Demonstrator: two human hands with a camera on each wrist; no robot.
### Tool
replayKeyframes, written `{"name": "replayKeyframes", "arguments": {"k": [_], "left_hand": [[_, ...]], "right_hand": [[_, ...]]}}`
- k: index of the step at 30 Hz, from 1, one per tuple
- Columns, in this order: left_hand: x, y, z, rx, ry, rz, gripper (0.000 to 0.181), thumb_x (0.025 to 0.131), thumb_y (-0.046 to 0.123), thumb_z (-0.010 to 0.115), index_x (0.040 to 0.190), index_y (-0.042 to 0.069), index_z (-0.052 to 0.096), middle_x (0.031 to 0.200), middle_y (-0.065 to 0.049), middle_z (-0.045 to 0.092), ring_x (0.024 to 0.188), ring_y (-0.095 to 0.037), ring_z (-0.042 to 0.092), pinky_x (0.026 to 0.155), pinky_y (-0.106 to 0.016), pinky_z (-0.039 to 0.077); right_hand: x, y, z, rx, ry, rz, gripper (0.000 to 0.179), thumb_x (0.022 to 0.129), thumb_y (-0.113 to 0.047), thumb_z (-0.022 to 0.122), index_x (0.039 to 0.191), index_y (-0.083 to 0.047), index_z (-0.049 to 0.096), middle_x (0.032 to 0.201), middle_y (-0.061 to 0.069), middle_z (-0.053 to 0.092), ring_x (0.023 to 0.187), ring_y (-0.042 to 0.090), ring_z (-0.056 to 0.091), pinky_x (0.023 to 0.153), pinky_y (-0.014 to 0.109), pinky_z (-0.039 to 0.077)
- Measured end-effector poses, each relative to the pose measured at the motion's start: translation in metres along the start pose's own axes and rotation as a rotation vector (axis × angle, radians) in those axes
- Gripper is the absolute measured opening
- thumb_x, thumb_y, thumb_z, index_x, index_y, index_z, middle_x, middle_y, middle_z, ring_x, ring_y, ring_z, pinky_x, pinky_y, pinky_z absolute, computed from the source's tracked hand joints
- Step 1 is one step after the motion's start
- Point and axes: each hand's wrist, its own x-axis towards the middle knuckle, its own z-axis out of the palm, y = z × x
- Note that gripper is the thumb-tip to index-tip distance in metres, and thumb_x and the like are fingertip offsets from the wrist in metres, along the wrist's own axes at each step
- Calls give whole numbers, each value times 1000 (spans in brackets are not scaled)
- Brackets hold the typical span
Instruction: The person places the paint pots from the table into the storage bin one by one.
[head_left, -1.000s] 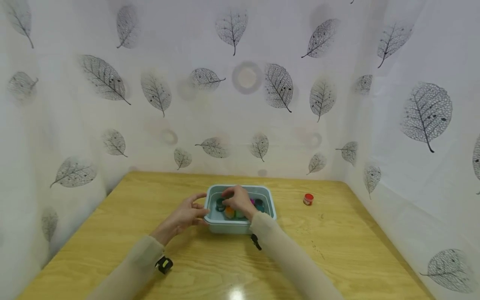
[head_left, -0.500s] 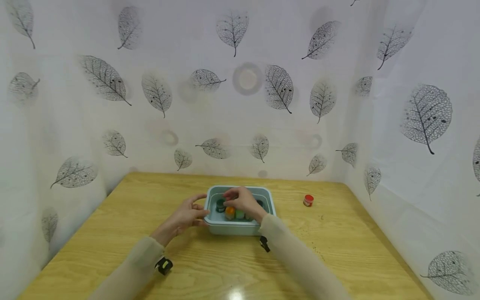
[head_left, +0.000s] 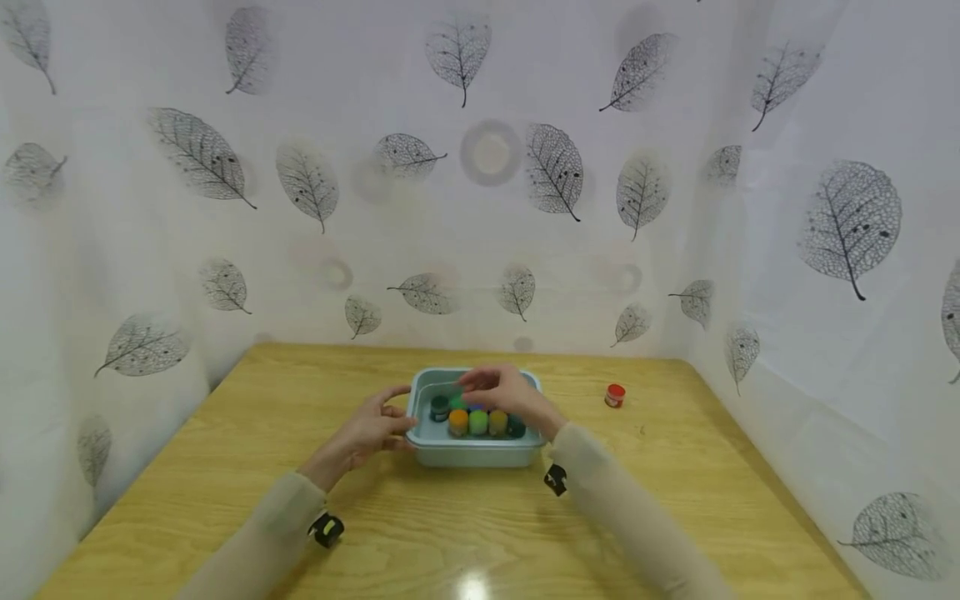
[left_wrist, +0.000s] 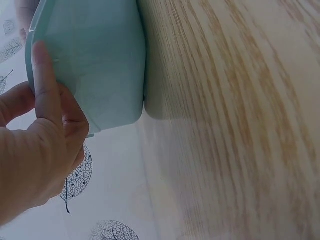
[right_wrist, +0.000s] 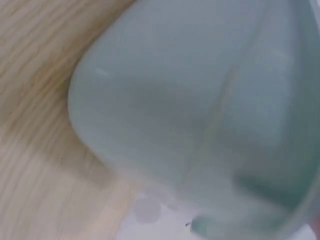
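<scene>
A pale blue-green plastic tub [head_left: 472, 454] stands on the table with several small jars in it. In its front row are an orange jar [head_left: 458, 422], a green jar [head_left: 477, 422] and an ochre jar [head_left: 497, 422]. A dark jar [head_left: 439, 407] sits near the left wall. My left hand [head_left: 372, 429] holds the tub's left rim; in the left wrist view its index finger lies along the outer wall. Over the jars, my right hand [head_left: 506, 392] has loosely bent fingers, with nothing visible in them. It partly hides the back row. The right wrist view is blurred.
A small red-lidded jar [head_left: 615, 395] stands on the wooden table [head_left: 420, 533], right of the tub. Behind the table and along both sides hangs a white curtain [head_left: 420, 225] printed with leaves.
My right hand has moved right and a little up inside the tub's outline, uncovering the front row of jars. The left hand stays on the rim. The red-lidded jar is unmoved.
</scene>
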Motion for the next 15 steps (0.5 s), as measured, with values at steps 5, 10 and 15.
{"name": "replayKeyframes", "arguments": {"k": [5,10,15], "left_hand": [[1,0,-1,-2,4,-4,68,94,2,62,152,12,29,103,-14,53,83,-22,65,82,-43,61],[1,1,-1,-5,7,-10,67,94,2,62,152,12,29,103,-13,54,85,-24,65,83,-45,61],[0,1,0,8,10,-11,67,94,3,62,152,12,29,103,-13,54,84,-23,65,81,-44,62]], "right_hand": [[-10,1,-17,35,15,2,41,92,-21,69,127,0,61,111,11,69,100,43,61,83,56,55],[-20,6,-34,32,29,26,44,92,-25,69,126,1,61,118,19,67,98,43,60,80,52,55],[-30,16,-50,29,63,36,42,93,-27,69,123,2,63,111,15,70,87,38,59,71,41,55]]}}
